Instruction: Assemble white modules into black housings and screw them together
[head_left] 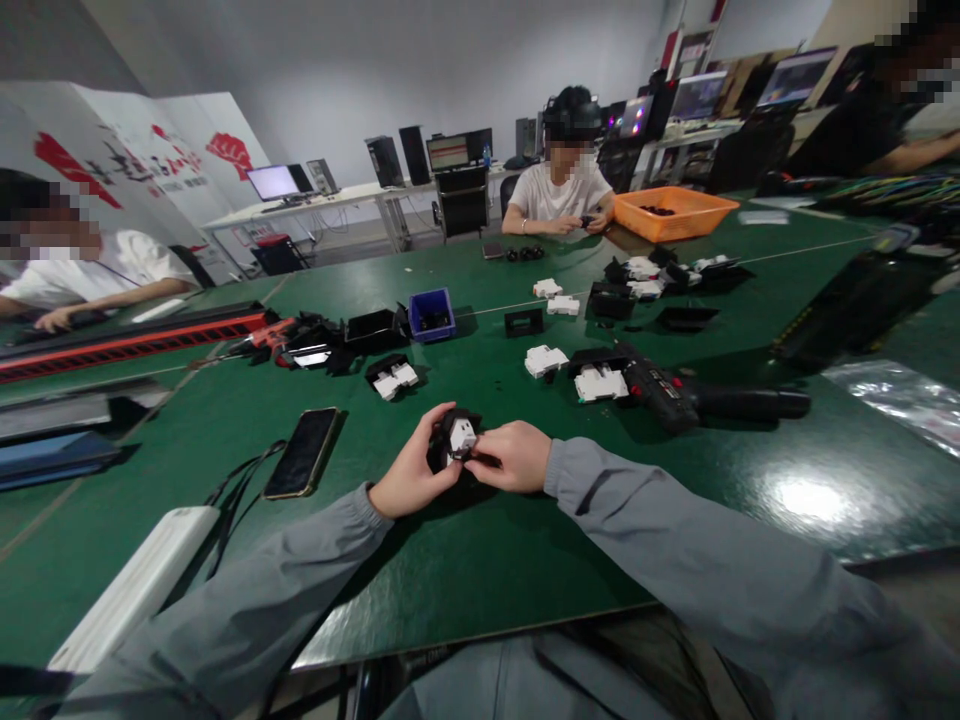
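A small black housing with a white module in it (463,433) is between my two hands, just above the green table (420,590). My left hand (416,465) wraps round its left side, thumb in front. The fingers of my right hand (514,455) close on its lower right edge; the exact contact is partly hidden. Beyond my hands lie a white module in a black shell (394,378), a loose white module (546,360) and another white module (600,382). A black power screwdriver (675,395) lies to the right of them.
A phone (306,452) and a white power strip (142,580) lie to the left. Farther off are a blue bin (432,314), a red-and-black drill (274,340) and an orange basket (675,222). A clear plastic bag (900,400) lies at right. Co-workers sit around the table.
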